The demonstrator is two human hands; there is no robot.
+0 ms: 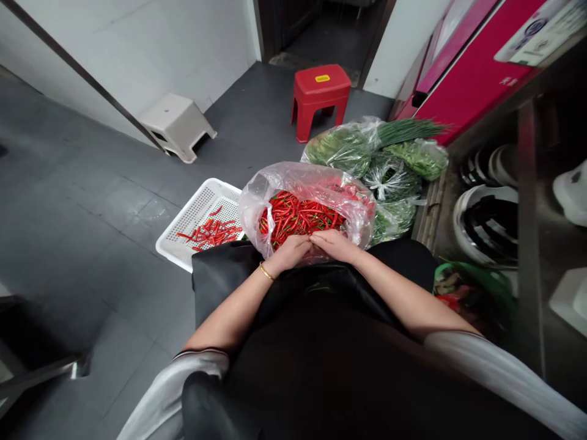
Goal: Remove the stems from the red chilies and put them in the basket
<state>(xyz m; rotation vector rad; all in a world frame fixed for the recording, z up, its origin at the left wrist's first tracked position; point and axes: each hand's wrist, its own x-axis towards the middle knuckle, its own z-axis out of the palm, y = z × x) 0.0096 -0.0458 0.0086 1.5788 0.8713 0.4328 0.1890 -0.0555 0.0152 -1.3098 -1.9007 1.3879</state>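
A large clear plastic bag (pixel 309 177) stands open in front of my body, filled with red chili peppers (pixel 298 214), many with green stems. At its near side my left hand (pixel 292 249) and my right hand (pixel 337 244) meet, fingertips together over the chilies. Both hands have their fingers closed; whatever is pinched between them is too small and covered to make out. To the left of the bag, a white perforated plastic basket (pixel 167 241) lies on the floor with a loose pile of red chilies (pixel 213 233) in it.
Behind the bag to the right are bagged leafy greens (pixel 342 146) and a bundle of long green stalks (pixel 410 130). A red stool (pixel 321 88) and a grey-white stool (pixel 177 122) stand farther back. Metal shelving (pixel 529 244) with containers runs along the right, near a magenta cabinet (pixel 477 67).
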